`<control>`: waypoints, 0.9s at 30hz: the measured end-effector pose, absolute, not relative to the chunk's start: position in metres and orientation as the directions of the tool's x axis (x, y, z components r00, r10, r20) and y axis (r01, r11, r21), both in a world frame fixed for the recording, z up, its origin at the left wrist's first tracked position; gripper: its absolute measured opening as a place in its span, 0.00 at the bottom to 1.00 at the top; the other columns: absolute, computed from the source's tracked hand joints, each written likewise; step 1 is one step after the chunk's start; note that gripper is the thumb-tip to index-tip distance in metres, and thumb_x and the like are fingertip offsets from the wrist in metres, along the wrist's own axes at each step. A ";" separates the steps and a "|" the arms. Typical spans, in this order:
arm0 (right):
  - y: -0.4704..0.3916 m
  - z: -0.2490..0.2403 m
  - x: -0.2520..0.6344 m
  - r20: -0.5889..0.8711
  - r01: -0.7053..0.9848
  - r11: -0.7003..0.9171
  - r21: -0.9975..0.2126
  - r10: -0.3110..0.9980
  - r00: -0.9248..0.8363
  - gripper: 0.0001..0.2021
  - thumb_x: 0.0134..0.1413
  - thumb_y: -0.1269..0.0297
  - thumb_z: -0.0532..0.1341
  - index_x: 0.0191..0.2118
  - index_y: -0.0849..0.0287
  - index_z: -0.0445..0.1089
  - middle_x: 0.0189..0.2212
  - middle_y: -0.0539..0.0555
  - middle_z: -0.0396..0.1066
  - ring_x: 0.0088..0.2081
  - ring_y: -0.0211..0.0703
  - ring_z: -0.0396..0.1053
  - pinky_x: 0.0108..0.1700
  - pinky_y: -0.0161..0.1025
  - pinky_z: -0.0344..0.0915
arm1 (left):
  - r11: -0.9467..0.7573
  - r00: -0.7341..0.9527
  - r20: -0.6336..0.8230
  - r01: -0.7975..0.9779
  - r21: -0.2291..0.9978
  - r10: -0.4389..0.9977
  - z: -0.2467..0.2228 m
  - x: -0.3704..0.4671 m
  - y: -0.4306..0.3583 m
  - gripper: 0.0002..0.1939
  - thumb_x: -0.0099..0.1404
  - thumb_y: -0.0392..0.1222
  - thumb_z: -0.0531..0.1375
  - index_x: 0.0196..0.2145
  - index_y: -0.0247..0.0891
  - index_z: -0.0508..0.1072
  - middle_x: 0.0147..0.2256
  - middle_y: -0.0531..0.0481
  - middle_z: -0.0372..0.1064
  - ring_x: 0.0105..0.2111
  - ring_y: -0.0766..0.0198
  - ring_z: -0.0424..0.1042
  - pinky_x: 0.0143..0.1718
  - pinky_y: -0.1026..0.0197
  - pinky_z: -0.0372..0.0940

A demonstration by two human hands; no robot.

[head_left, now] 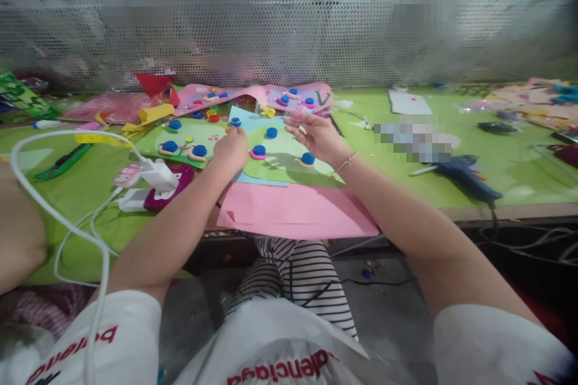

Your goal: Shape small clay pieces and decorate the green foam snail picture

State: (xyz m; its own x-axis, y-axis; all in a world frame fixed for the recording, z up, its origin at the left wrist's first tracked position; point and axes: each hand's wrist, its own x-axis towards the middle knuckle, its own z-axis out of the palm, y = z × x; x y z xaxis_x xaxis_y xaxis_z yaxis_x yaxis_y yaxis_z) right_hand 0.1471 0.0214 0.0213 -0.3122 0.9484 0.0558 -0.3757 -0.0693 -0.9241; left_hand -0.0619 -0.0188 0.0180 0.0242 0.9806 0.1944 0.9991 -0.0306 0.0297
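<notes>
My left hand [232, 149] is closed in a pinch at a small blue clay piece [235, 122], which shows just above its fingertips. My right hand [313, 138] hovers over the sheet's right part, fingers apart, with nothing clearly seen in it. Beneath both hands lies a light green paper sheet [289, 169] dotted with clay pieces. Several are blue balls on pink or beige bases, such as one blue-and-pink clay piece [258, 152] between my hands. A lone blue ball [271, 132] sits farther back. Pink paper [298, 210] lies at the table's front edge.
A charger block [160, 177] with white cables lies left, near a green utility knife [63, 161]. A blue glue gun [469, 177] rests right. Behind the sheet is a decorated pink panel [217, 96]. Perforated metal [289, 24] borders the back; another person's arm [18, 228] enters left.
</notes>
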 end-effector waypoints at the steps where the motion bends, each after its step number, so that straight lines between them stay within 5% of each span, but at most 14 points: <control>1: 0.026 0.022 0.151 0.065 -0.376 -0.045 -0.926 0.960 -0.273 0.14 0.57 0.81 0.49 0.40 0.60 0.68 0.35 0.51 0.72 0.32 0.28 0.72 0.33 0.23 0.71 | -0.019 0.014 0.200 1.000 0.022 0.980 0.022 -0.060 -0.021 0.24 0.61 0.28 0.48 0.55 0.25 0.63 0.53 0.29 0.64 0.50 0.45 0.70 0.49 0.50 0.67; 4: 0.049 0.020 0.164 0.074 -0.301 0.016 -0.953 0.981 -0.180 0.12 0.58 0.77 0.50 0.39 0.60 0.68 0.26 0.47 0.64 0.24 0.27 0.64 0.27 0.25 0.66 | -0.014 0.010 0.217 1.000 0.015 0.976 0.030 -0.055 -0.027 0.20 0.62 0.30 0.48 0.51 0.28 0.65 0.51 0.31 0.65 0.47 0.47 0.72 0.45 0.51 0.68; 7: 0.084 0.019 0.175 0.049 0.178 0.068 -0.982 0.993 -0.109 0.09 0.58 0.70 0.52 0.38 0.61 0.69 0.24 0.48 0.60 0.23 0.33 0.60 0.30 0.33 0.67 | -0.016 0.013 0.235 1.000 0.009 0.972 0.032 -0.055 -0.027 0.19 0.62 0.30 0.47 0.49 0.29 0.67 0.50 0.33 0.66 0.46 0.47 0.73 0.43 0.52 0.68; 9: 0.110 0.020 0.177 0.214 0.645 0.250 -0.722 0.968 -0.135 0.11 0.54 0.70 0.55 0.41 0.63 0.71 0.29 0.53 0.65 0.31 0.41 0.65 0.40 0.42 0.68 | -0.009 0.006 0.237 1.000 0.011 0.972 0.030 -0.056 -0.025 0.18 0.63 0.30 0.47 0.48 0.29 0.67 0.50 0.33 0.65 0.44 0.48 0.73 0.41 0.53 0.67; 12: 0.141 0.022 0.170 0.337 0.813 0.380 -0.441 0.910 -0.242 0.19 0.48 0.70 0.60 0.48 0.66 0.71 0.42 0.64 0.67 0.46 0.54 0.64 0.54 0.51 0.60 | -0.026 0.021 0.241 0.999 0.018 0.970 0.027 -0.057 -0.022 0.18 0.62 0.30 0.48 0.48 0.29 0.67 0.49 0.34 0.65 0.43 0.50 0.73 0.39 0.55 0.67; 14: 0.156 0.020 0.162 0.339 0.875 0.406 -0.264 0.888 -0.310 0.25 0.48 0.65 0.63 0.54 0.66 0.67 0.45 0.66 0.67 0.49 0.59 0.63 0.54 0.54 0.59 | -0.048 0.039 0.251 0.998 0.030 0.967 0.025 -0.057 -0.022 0.18 0.61 0.30 0.48 0.47 0.29 0.68 0.49 0.35 0.66 0.42 0.52 0.73 0.38 0.57 0.66; 16: 0.165 0.017 0.154 0.312 0.881 0.425 -0.208 0.882 -0.352 0.24 0.47 0.60 0.65 0.52 0.64 0.69 0.43 0.66 0.68 0.48 0.61 0.64 0.52 0.56 0.60 | -0.073 0.058 0.272 0.996 0.046 0.961 0.024 -0.056 -0.022 0.17 0.60 0.30 0.49 0.46 0.28 0.69 0.48 0.35 0.66 0.41 0.53 0.73 0.37 0.57 0.66; 19: 0.173 0.011 0.147 0.323 0.838 0.426 -0.341 0.890 -0.322 0.08 0.45 0.64 0.65 0.31 0.62 0.71 0.33 0.63 0.71 0.47 0.61 0.65 0.52 0.57 0.60 | -0.101 0.076 0.307 0.993 0.066 0.949 0.023 -0.056 -0.024 0.17 0.60 0.30 0.50 0.45 0.27 0.69 0.47 0.35 0.66 0.41 0.52 0.73 0.37 0.56 0.66; 21: 0.172 0.011 0.145 0.363 0.792 0.422 -0.442 0.891 -0.273 0.07 0.46 0.68 0.62 0.23 0.59 0.64 0.30 0.60 0.70 0.44 0.57 0.67 0.51 0.55 0.62 | -0.119 0.082 0.331 0.989 0.093 0.940 0.024 -0.055 -0.025 0.16 0.61 0.29 0.49 0.45 0.27 0.69 0.45 0.35 0.67 0.42 0.51 0.73 0.38 0.55 0.67; 24: 0.157 0.014 0.144 0.404 0.726 0.443 -0.526 0.881 -0.245 0.07 0.51 0.70 0.57 0.25 0.57 0.59 0.28 0.54 0.69 0.36 0.46 0.69 0.46 0.49 0.66 | -0.183 0.086 0.400 0.961 0.209 0.912 0.024 -0.053 -0.022 0.14 0.64 0.32 0.50 0.45 0.26 0.69 0.46 0.32 0.67 0.49 0.46 0.69 0.46 0.51 0.65; 27: 0.121 0.018 0.140 0.400 0.586 0.488 -0.647 0.872 -0.283 0.05 0.56 0.67 0.56 0.31 0.56 0.57 0.24 0.48 0.66 0.28 0.38 0.68 0.37 0.40 0.69 | -0.260 0.017 0.434 0.821 0.508 0.901 0.024 -0.050 -0.014 0.23 0.63 0.41 0.58 0.53 0.25 0.64 0.51 0.29 0.65 0.56 0.47 0.64 0.55 0.49 0.60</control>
State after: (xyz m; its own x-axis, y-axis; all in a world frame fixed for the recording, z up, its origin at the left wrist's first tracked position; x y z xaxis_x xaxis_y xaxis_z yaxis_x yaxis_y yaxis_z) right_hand 0.1404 0.1213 0.0179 -0.2828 0.8716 0.4005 0.5862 0.4875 -0.6471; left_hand -0.0500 -0.0137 0.0236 0.0170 0.9008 0.4340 0.8214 -0.2600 0.5076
